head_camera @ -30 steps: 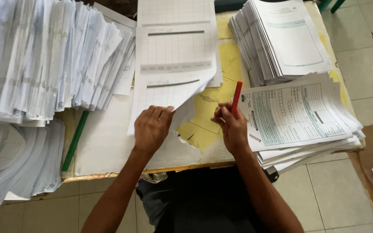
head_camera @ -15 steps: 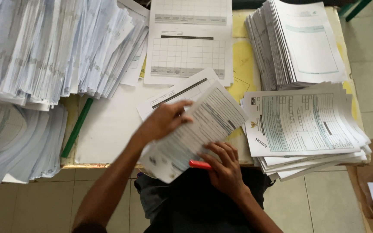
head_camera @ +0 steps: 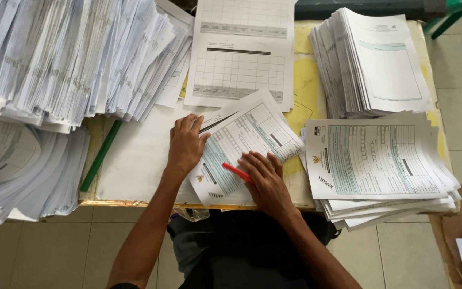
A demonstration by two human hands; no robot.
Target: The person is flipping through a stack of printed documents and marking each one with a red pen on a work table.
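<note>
Head view: your left hand (head_camera: pixel 185 143) lies flat, fingers spread, on the printed form (head_camera: pixel 247 144) at the table's (head_camera: pixel 135 160) front edge. Right hand (head_camera: pixel 263 179) presses it too, red pen (head_camera: pixel 237 172) pinched under the fingers. Risk: pen smears; form overhangs, could slip off. Fine print unreadable; left stacks (head_camera: pixel 65 59) cropped.
</note>
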